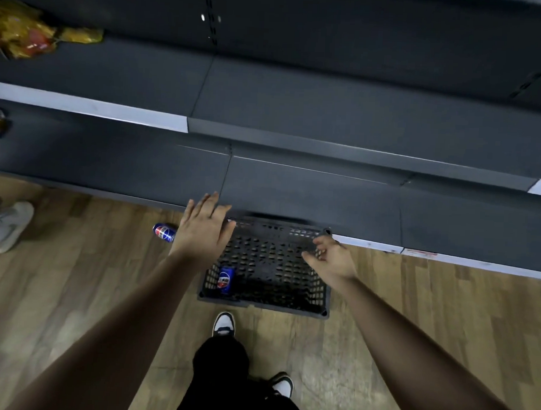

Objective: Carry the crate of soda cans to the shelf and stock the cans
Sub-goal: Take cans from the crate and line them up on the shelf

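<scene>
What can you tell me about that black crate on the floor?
The crate is black, plastic by its look, rectangular and open-topped, with slotted walls and bottom. It stands upright on the wooden floor, its far side against the lowest shelf. One blue soda can lies on its side in the near left corner. The left hand hovers by its far left corner, the right hand by its far right rim; whether either touches it is unclear.
</scene>
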